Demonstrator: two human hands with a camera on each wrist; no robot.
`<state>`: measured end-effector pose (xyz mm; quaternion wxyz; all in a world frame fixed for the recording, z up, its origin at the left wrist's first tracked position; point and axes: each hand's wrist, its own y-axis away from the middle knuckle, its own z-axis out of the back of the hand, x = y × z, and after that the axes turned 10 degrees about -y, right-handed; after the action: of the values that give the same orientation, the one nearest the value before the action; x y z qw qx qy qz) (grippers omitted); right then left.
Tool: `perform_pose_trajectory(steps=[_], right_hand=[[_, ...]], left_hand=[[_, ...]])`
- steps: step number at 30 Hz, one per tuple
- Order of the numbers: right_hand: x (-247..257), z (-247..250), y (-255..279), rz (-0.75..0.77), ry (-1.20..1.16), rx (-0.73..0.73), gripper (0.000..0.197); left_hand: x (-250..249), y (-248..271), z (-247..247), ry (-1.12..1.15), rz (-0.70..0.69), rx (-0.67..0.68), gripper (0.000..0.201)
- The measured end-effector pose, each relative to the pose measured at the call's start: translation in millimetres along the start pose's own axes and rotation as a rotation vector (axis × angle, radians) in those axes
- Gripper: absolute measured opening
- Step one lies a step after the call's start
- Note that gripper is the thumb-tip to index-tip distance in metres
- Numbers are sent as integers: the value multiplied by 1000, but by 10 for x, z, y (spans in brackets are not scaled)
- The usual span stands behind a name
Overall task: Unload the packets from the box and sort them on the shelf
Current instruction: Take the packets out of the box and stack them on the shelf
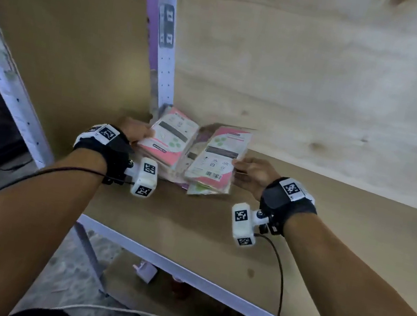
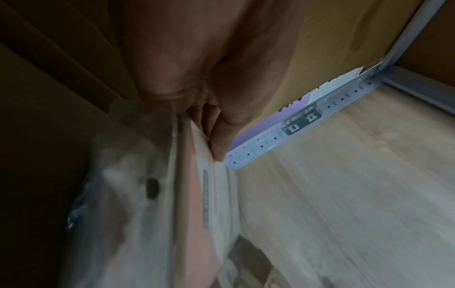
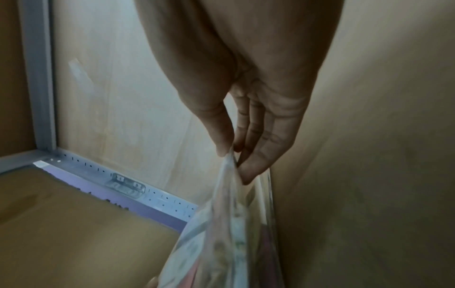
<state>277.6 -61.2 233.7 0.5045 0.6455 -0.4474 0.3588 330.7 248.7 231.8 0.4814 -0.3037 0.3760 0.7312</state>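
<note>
Packets in pink-and-white printed wrappers sit in the back left corner of the wooden shelf, by the perforated metal upright, and both hands are on them. The left hand grips the left packet by its near edge, thumb on the printed face as the left wrist view shows, and this packet tilts up against the corner. The right hand pinches the clear plastic edge of the right packet between thumb and fingertips, holding it raised over a loose pile of further packets lying flat on the board. The step in hand looks like squaring the packets into a neat group. To do it well, the pinch on thin film is probably too weak to steer with, since the wrapper may stretch or slip, so a hold on the stiffer card inside would serve better. Lowering the right packet flat onto the pile before letting go, then nudging the edges flush against the upright and back panel, should keep like with like. The box is not in view
</note>
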Motion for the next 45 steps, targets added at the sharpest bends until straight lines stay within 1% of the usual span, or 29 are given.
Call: perform_pose_trajectory(steps=[3,5,7,9,11,13,14,16,17,19,21,24,29,31,34,37,40,43,45], right_hand=[[-83,-166,-175,-7,-8,-23,13],[-130,-255,-274,-1,34,-70,14],[-154,-306,-340,26,75,-119,21],[-160,-318,-348,39,63,-112,28],[-155,-293,-291,51,116,-111,30],[-151,-225,-200,74,201,-117,32],[-138,-181,-132,83,227,-112,32],[-112,-79,62,90,258,-73,20],[-84,-30,181,86,270,-43,13],[-52,72,457,78,310,2,10],[-18,165,783,75,343,48,10],[13,280,1359,78,396,112,9],[-54,467,2314,124,511,142,7],[-131,548,2628,138,542,145,7],[-334,696,2976,139,633,144,8],[-626,854,3184,91,714,156,12],[-998,1027,3267,5,779,166,15],[-1405,1205,3259,-41,846,164,11],[-1655,1309,3220,-79,918,195,10]], left_hand=[[87,-160,12,-165,-4,-56,40],[126,-203,-10,-239,-20,-78,38],[130,-191,-36,-258,-38,-92,35],[97,-135,-56,-255,-51,-105,35],[59,-54,-65,-270,-62,-119,37],[11,76,-58,-311,-95,-118,39],[-21,154,-52,-336,-121,-122,35],[-83,372,-49,-368,-174,-148,23],[-113,493,-49,-389,-207,-167,21],[-156,794,-83,-424,-276,-214,23],[-202,1144,-151,-398,-346,-217,26],[-202,1698,-306,-375,-451,-156,25],[-40,2543,-635,-363,-579,-43,21],[66,2825,-771,-346,-603,27,19],[284,3151,-967,-318,-584,160,9],[559,3389,-1195,-384,-560,261,10],[849,3564,-1467,-427,-521,357,11],[1108,3653,-1734,-552,-507,390,14],[1259,3665,-1905,-602,-454,458,21]])
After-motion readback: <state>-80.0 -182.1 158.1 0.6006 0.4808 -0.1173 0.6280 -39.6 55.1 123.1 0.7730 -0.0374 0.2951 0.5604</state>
